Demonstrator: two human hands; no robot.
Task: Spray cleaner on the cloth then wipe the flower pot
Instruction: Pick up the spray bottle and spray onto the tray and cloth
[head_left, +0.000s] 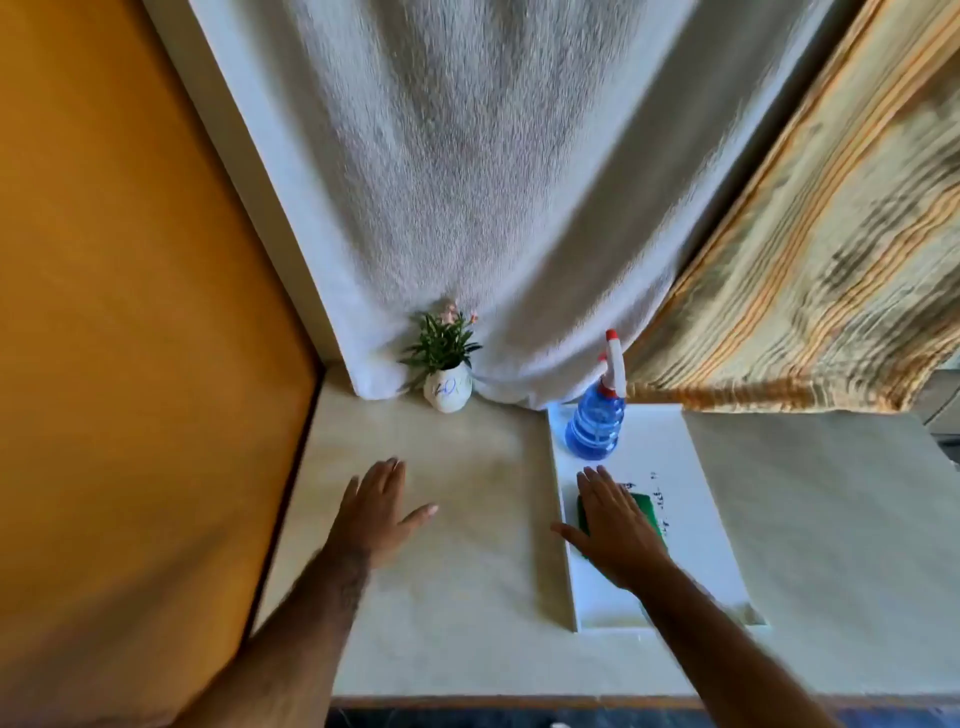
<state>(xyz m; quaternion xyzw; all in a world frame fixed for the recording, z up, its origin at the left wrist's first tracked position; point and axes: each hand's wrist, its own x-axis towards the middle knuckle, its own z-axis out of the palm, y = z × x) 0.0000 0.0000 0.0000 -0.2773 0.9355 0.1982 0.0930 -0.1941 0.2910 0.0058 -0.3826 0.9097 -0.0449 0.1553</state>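
Note:
A small white flower pot (448, 393) with a green plant and pink blooms stands at the back of the counter against the white curtain. A blue spray bottle (595, 426) with a white and red trigger head stands on the far end of a white tray (696, 525). A green cloth (650, 512) lies flat on the tray, mostly covered by my right hand (615, 530), which rests palm-down on it with fingers spread. My left hand (376, 512) lies flat and open on the bare counter, in front of the pot and apart from it.
An orange wall (135, 322) closes the left side. A white curtain (467, 197) and a striped yellow curtain (815, 270) hang along the back. The pale counter (467, 597) ends at a front edge near me.

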